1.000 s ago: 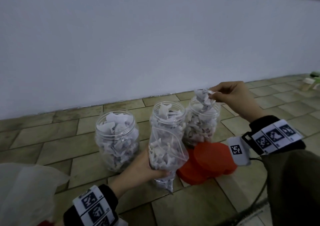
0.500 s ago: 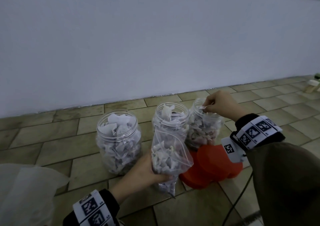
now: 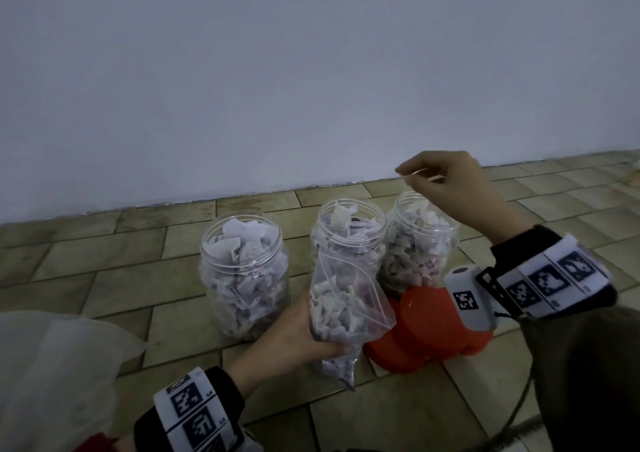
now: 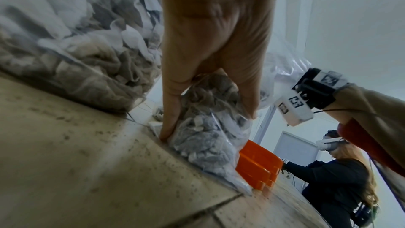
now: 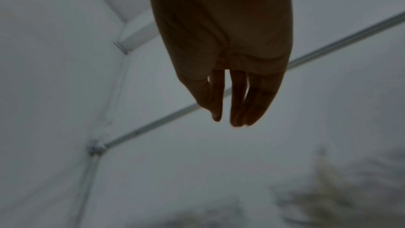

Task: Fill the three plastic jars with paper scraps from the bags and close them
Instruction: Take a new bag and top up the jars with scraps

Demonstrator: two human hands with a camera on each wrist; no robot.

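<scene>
Three clear plastic jars stand open in a row on the tiled floor, all packed with paper scraps: the left jar (image 3: 244,271), the middle jar (image 3: 348,233) and the right jar (image 3: 419,243). My left hand (image 3: 291,337) grips a zip bag (image 3: 346,306) half full of scraps, upright in front of the middle jar. The left wrist view shows its fingers (image 4: 171,110) curled round the bag (image 4: 208,127), whose bottom rests on the floor. My right hand (image 3: 412,174) hovers just above the right jar's mouth, fingers (image 5: 236,110) relaxed and empty.
Red lids (image 3: 426,330) lie stacked on the floor in front of the right jar, beside the bag. A crumpled empty bag (image 3: 52,365) lies at the near left. A white wall runs close behind the jars. Another person (image 4: 339,171) sits off to the right.
My right hand held a pinch of scraps over the right jar, pushed them into it, and has now lifted out empty. The left hand and bag stayed put.
</scene>
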